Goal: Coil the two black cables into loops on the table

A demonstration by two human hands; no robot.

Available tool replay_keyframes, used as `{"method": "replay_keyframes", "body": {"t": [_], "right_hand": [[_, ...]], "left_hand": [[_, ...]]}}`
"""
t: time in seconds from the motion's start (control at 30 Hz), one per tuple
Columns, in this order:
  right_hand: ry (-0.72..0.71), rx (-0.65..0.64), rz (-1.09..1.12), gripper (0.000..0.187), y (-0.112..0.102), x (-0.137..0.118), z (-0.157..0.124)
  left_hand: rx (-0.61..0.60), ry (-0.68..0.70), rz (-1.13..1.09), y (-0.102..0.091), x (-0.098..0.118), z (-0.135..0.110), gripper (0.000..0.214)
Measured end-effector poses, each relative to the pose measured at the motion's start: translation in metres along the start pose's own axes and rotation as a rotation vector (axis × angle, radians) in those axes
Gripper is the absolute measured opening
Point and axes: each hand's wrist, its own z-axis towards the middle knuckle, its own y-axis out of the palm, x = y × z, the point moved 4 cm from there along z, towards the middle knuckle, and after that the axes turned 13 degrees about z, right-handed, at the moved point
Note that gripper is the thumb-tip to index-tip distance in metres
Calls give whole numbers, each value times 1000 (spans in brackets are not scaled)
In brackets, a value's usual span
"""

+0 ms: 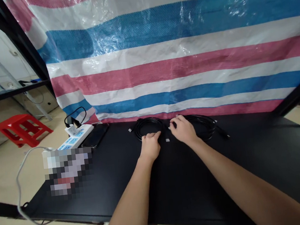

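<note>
Two coils of black cable lie side by side on a black tabletop (125,180). My left hand (151,146) rests at the near edge of the left cable coil (136,128), its fingers curled onto the loops and the index finger pointing to the right. My right hand (183,128) is over the left side of the right cable coil (208,129). Its thumb and index finger bend together in a pinch beside a small whitish piece; what lies between them is too small to tell. A small white tag (167,140) sits between the hands.
A white power strip (80,135) with plugs in it stands at the table's left, beside a dark phone (96,136). A striped plastic sheet (177,66) hangs behind the table. A red stool (24,129) is on the floor at left. A pale cord (18,181) hangs over the left edge.
</note>
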Motion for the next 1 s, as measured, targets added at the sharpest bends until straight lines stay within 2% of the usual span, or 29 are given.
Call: {"method": "replay_keyframes", "body": {"t": [0.07, 0.13, 0.23, 0.33, 0.43, 0.53, 0.6, 0.67, 0.73, 0.83, 0.9, 1.0], "right_hand": [[-33, 174, 47, 19, -20, 19, -4], [-1, 334, 64, 17, -39, 40, -9], [168, 537, 57, 15, -63, 71, -19], [326, 613, 76, 19, -73, 96, -28], [457, 568, 93, 18, -74, 113, -34], [563, 456, 113, 22, -72, 122, -35], [598, 394, 169, 24, -73, 122, -34], [600, 396, 278, 24, -74, 120, -32], [581, 463, 460, 20, -76, 117, -32], [541, 563, 873, 13, -75, 112, -32], [502, 489, 1163, 19, -71, 109, -31], [399, 234, 1466, 25, -67, 100, -31]], "left_hand": [[-8, 12, 2, 2, 2, 0, 54], [-3, 4, -1, 4, 2, 0, 50], [42, -24, -8, 6, 1, 1, 44], [110, -33, -14, 6, 0, 2, 41], [183, -30, -29, 4, -1, 1, 41], [237, -39, -46, 2, 0, -1, 41], [256, -52, -60, 3, 0, -2, 42], [275, -68, -81, 4, 0, -2, 45], [300, -82, -109, 5, 0, -2, 47], [341, -98, -165, 6, -1, -2, 49], [371, -103, -216, 6, -2, -2, 49], [426, -76, -307, 5, -2, -3, 50]]}}
